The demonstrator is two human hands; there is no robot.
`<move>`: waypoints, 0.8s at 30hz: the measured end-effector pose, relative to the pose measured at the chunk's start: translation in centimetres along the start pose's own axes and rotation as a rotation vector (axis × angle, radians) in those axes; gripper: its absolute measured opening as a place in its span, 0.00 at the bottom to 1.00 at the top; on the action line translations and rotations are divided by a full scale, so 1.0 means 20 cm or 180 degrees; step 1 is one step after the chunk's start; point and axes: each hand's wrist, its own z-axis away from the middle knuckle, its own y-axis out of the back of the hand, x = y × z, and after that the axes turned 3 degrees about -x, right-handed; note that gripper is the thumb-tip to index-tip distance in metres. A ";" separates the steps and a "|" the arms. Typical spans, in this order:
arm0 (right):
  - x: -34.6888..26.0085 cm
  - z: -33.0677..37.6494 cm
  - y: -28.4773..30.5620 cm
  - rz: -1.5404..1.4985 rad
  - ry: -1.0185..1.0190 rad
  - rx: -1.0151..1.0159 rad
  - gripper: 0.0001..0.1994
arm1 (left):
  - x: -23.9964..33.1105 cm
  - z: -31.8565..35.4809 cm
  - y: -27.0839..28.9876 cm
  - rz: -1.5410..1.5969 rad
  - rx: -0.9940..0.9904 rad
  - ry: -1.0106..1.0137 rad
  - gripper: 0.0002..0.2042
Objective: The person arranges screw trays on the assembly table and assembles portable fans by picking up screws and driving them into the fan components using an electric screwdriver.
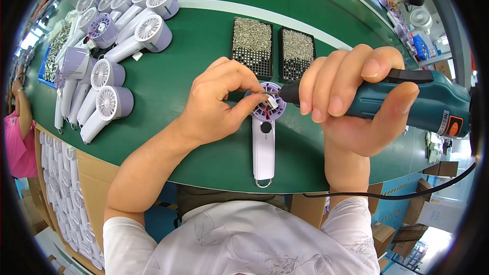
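Note:
My right hand (351, 91) is wrapped round a teal electric screwdriver (407, 104), held nearly level. Its black nose and bit point left over the round head of a handheld fan (264, 147). This fan lies on the green table with its handle toward me and a wire loop at the end. Red wires and a white connector (272, 102) show in its purple head. My left hand (221, 99) is closed in a pinch at the bit's tip. Whatever its thumb and forefinger hold is too small and covered to make out.
Two black trays of small screws, one left (252, 40) and one right (296, 51), stand beyond the fan. Several fans (153, 33) crowd the table's left side beside a blue bin (48, 66). A black cord (407, 193) trails at the right. Other people sit nearby.

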 end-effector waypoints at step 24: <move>-0.01 0.01 0.04 0.0329 -0.0057 0.0188 0.23 | 0.05 -0.03 0.04 0.0190 -0.0460 0.0510 0.34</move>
